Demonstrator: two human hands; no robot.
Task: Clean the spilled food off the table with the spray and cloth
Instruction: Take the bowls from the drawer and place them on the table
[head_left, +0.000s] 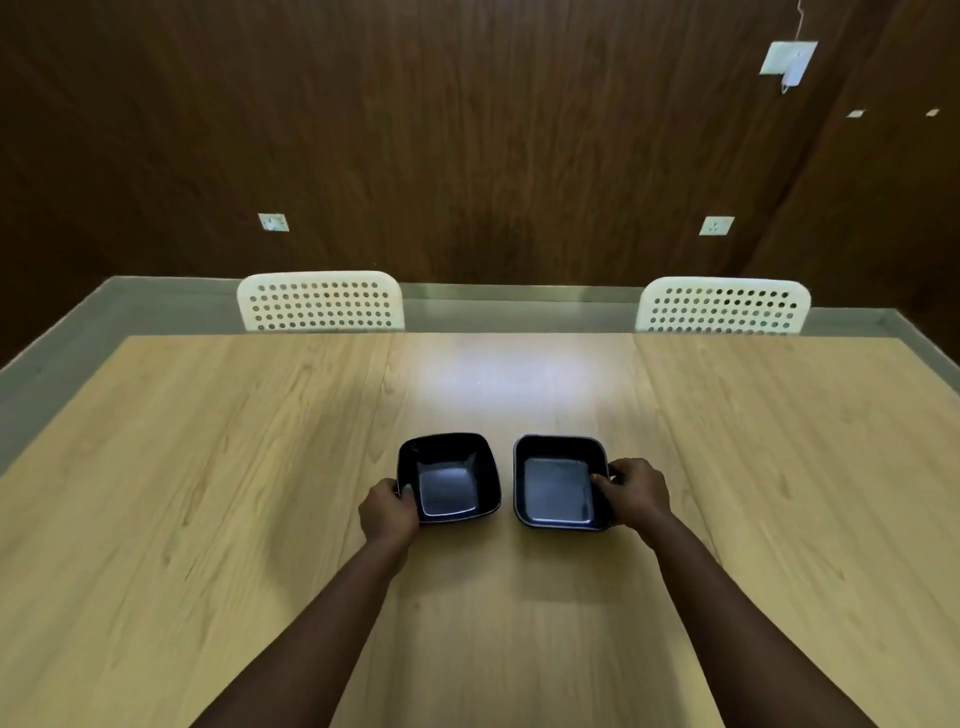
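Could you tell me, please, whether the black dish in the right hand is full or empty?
Empty: the right dish shows a bare, shiny dark bottom, nothing inside. The right hand grips its rim.

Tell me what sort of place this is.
Probably a dining or meeting room: a long wooden table, two white perforated chairs on its far side, and a wood-panelled wall with sockets.

No legible text or signs
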